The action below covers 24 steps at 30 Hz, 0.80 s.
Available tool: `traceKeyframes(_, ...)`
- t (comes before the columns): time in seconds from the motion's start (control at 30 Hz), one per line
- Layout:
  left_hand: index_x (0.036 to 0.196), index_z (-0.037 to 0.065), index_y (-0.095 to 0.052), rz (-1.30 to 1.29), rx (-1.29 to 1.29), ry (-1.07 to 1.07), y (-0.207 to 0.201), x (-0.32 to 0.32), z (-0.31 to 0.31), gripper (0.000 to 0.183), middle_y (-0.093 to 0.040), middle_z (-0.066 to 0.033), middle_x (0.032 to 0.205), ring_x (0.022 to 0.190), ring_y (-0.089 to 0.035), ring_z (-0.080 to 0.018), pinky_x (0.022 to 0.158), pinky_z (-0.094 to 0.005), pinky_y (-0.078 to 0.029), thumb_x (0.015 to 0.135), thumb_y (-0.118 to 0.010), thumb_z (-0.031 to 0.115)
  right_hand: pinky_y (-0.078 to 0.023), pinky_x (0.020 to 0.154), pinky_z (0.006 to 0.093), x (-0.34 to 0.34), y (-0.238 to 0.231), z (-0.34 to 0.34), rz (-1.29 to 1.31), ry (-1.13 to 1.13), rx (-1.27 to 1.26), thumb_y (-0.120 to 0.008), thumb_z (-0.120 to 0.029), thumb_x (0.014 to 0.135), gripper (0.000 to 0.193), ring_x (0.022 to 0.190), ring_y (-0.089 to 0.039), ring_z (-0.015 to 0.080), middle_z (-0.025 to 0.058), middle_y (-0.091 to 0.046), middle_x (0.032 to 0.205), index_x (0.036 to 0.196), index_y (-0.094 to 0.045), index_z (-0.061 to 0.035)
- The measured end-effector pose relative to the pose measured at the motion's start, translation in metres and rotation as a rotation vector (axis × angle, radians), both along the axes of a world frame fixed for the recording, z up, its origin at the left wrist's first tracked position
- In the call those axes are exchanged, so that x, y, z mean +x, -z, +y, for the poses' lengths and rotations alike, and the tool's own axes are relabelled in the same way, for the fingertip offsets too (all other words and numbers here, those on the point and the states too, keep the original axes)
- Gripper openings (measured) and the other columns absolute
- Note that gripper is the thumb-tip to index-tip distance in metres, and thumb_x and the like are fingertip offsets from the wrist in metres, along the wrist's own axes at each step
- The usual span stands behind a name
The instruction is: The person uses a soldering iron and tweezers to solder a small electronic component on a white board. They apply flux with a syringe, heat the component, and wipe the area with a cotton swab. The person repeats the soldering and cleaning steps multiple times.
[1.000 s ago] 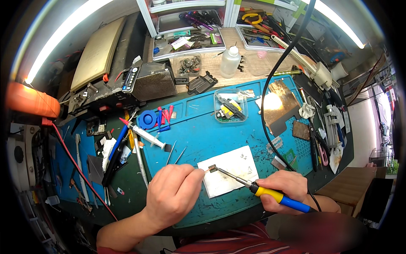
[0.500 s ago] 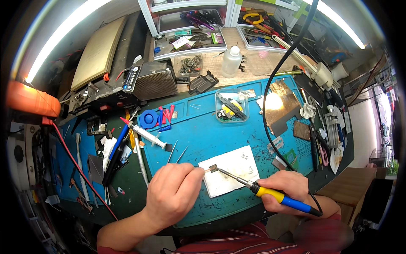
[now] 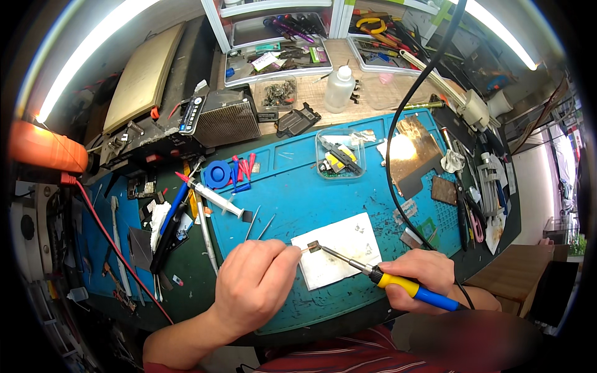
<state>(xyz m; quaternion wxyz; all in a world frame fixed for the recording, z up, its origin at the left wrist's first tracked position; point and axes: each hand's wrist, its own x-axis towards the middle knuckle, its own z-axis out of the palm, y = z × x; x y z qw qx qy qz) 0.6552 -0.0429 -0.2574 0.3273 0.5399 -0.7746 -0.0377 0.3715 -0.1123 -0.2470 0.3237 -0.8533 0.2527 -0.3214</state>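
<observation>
My left hand (image 3: 256, 283) is closed in a pinch beside the white pad (image 3: 339, 264). From its fingertips a thin pale strip runs to a small dark brown electronic part (image 3: 314, 247), held over the pad's upper left area. My right hand (image 3: 423, 278) grips a soldering iron (image 3: 401, 285) by its yellow and blue handle, and the iron's tip meets the right side of the part. Two thin metal prongs (image 3: 267, 226), perhaps tweezers, show just beyond my left hand, their lower ends hidden.
A blue work mat (image 3: 292, 196) lies under the pad. Left stand a syringe (image 3: 217, 200) and a blue spool (image 3: 217, 174). Beyond are a clear tub of parts (image 3: 341, 155) and a white bottle (image 3: 340, 90). The iron's black cable (image 3: 390, 161) arches across the right side.
Both hands, the small part and the soldering iron hold nearly the same place. The iron's tip still touches the part; the view has shifted very slightly.
</observation>
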Motion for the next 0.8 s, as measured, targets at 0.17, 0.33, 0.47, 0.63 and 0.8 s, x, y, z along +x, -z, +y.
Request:
traceKeyframes(0.17,0.1,0.0,-0.072,0.0,0.013,0.027,-0.0009,0.0015,0.0017,0.03,-0.065,-0.0091,0.089,0.074,-0.061,-0.0261,0.063,-0.0361,-0.049,0.072,-0.08,-0.008,-0.057,0.057,0.0308,-0.0035,-0.0003,0.0008,0.003,-0.022,0.012,-0.084,-0.01,0.079,0.034,0.064,-0.073,0.0228,0.0101,-0.076,0.081,0.11,-0.076,-0.0002)
traceKeyframes(0.33,0.1,0.001,-0.072,0.002,0.016,0.025,0.0001,0.0023,0.0045,0.03,-0.064,-0.0091,0.09,0.074,-0.062,-0.0264,0.063,-0.0365,-0.049,0.072,-0.08,-0.007,-0.057,0.057,0.031,-0.001,0.0008,0.0005,-0.022,-0.03,-0.003,-0.083,-0.01,0.078,0.033,0.064,-0.073,0.0227,0.0101,-0.076,0.08,0.11,-0.077,-0.0005)
traceKeyframes(0.47,0.099,0.001,-0.072,0.007,0.018,0.033,0.0001,0.0024,0.0038,0.03,-0.064,-0.0092,0.089,0.074,-0.062,-0.0267,0.063,-0.0368,-0.049,0.072,-0.08,-0.007,-0.058,0.057,0.0311,-0.0019,-0.0006,0.0021,-0.001,-0.024,-0.002,-0.084,-0.011,0.079,0.033,0.065,-0.073,0.0228,0.0101,-0.076,0.081,0.11,-0.076,-0.0006)
traceKeyframes(0.63,0.099,0.001,-0.072,-0.005,0.037,0.026,-0.0014,0.0037,0.0056,0.029,-0.064,-0.0091,0.089,0.074,-0.062,-0.0268,0.063,-0.0369,-0.049,0.072,-0.08,-0.007,-0.058,0.057,0.0312,0.0001,0.0013,0.0011,-0.025,-0.052,-0.003,-0.084,-0.01,0.079,0.034,0.065,-0.073,0.0231,0.0103,-0.076,0.081,0.11,-0.076,-0.0003)
traceKeyframes(0.8,0.099,0.001,-0.072,-0.006,0.039,0.033,-0.0029,0.0014,0.007,0.029,-0.064,-0.0088,0.089,0.074,-0.062,-0.0266,0.063,-0.0368,-0.049,0.072,-0.08,-0.007,-0.058,0.057,0.031,-0.0008,0.001,0.0024,-0.031,-0.05,0.002,-0.084,-0.009,0.079,0.034,0.065,-0.074,0.0232,0.0106,-0.076,0.081,0.111,-0.076,0.0)
